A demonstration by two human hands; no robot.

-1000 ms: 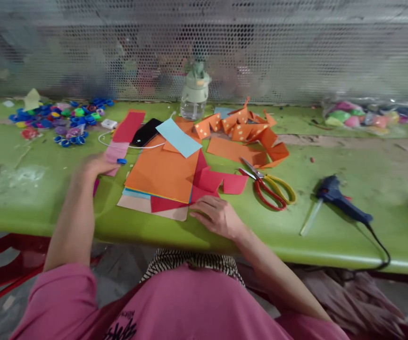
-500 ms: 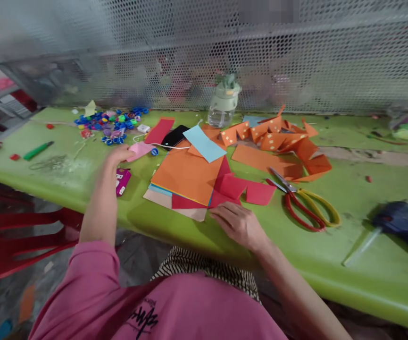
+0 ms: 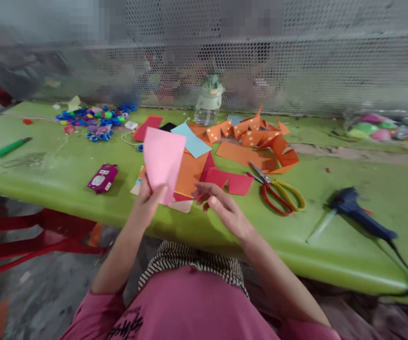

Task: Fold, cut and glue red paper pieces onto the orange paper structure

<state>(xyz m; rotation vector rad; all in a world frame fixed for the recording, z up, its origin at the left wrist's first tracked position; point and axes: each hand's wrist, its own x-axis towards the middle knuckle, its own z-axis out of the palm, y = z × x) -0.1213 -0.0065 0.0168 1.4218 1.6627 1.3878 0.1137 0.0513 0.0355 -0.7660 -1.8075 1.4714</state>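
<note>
My left hand (image 3: 147, 203) grips a piece of pink paper (image 3: 164, 158) by its lower end, thumb in front, and holds it up above the table. Just right of it, my right hand (image 3: 221, 203) is raised with bent fingers apart and nothing in them. Below and behind both hands lies a stack of coloured sheets with an orange sheet (image 3: 191, 174) on top, partly hidden by the pink paper. A light blue piece of paper (image 3: 194, 141) rests on the stack. Cut red paper (image 3: 239, 183) lies beyond my right hand.
Scissors (image 3: 274, 189) with red and yellow handles lie to the right, and a corded glue gun (image 3: 361, 215) farther right. Folded orange paper strips (image 3: 260, 137) and a bottle (image 3: 209, 101) stand behind. At left are a purple box (image 3: 103, 178), a green cutter (image 3: 12, 147) and colourful small rings (image 3: 97, 123).
My left hand has lifted the pink paper from the table's left side and brought it in front of me. My right hand has risen off the sheets, and its fingers have spread. The view has shifted right.
</note>
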